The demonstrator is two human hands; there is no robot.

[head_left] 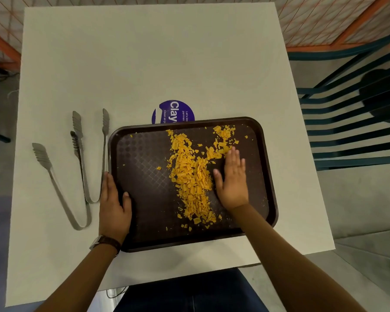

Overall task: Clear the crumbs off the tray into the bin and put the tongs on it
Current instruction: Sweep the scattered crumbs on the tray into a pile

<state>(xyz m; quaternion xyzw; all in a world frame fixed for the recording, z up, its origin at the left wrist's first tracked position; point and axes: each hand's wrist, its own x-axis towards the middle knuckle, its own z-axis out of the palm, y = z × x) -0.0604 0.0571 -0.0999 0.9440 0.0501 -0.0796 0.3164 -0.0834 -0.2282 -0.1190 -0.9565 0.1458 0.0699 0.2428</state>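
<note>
While my left hand (114, 206) pinches the tray (144, 239) rim to steady it, my right hand (232, 179) lies flat, fingers straight, herding crumbs (191, 176) mid-tray (both tongs (104, 154) wait on the table (144, 64) beside it; bin unseen)

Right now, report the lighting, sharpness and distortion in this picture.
Head view: soft, even light, no glare on the tray; head view: crumbs in focus, only faint shadow under the leftmost tongs; head view: wide-angle lens bows the table edges.
</note>
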